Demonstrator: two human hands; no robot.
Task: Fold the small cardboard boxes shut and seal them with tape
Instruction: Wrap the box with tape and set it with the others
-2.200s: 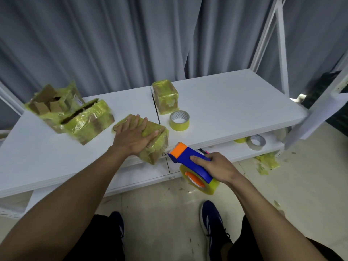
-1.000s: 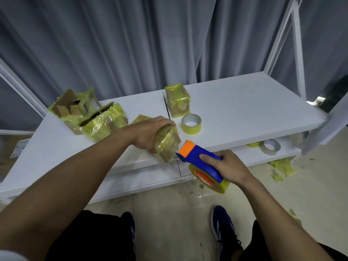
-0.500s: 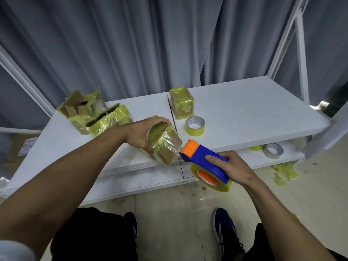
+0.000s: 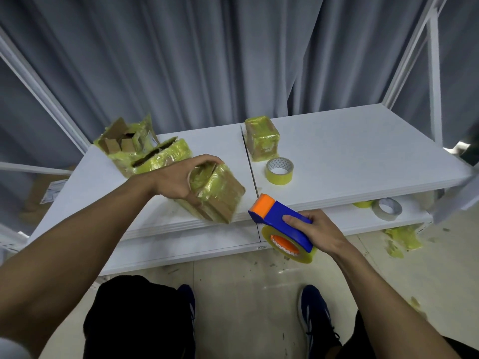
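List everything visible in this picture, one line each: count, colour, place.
held box: 1, brown under yellow tape, tilted at shelf front edge
sealed box: 1, brown and yellow, shelf back
open boxes: 2, brown and yellow, shelf left
loose tape roll: 1, yellow, beside sealed box
tape dispenser: 1, blue and orange, before the shelf
lower tape rolls: 2, pale and yellow, lower shelf right
shelf unit: 1, white
curtain: 1, grey, behind
tape scraps: several, yellow, floor right
shoes: 2, dark blue, floor
left hand: 1, grips held box
right hand: 1, holds tape dispenser
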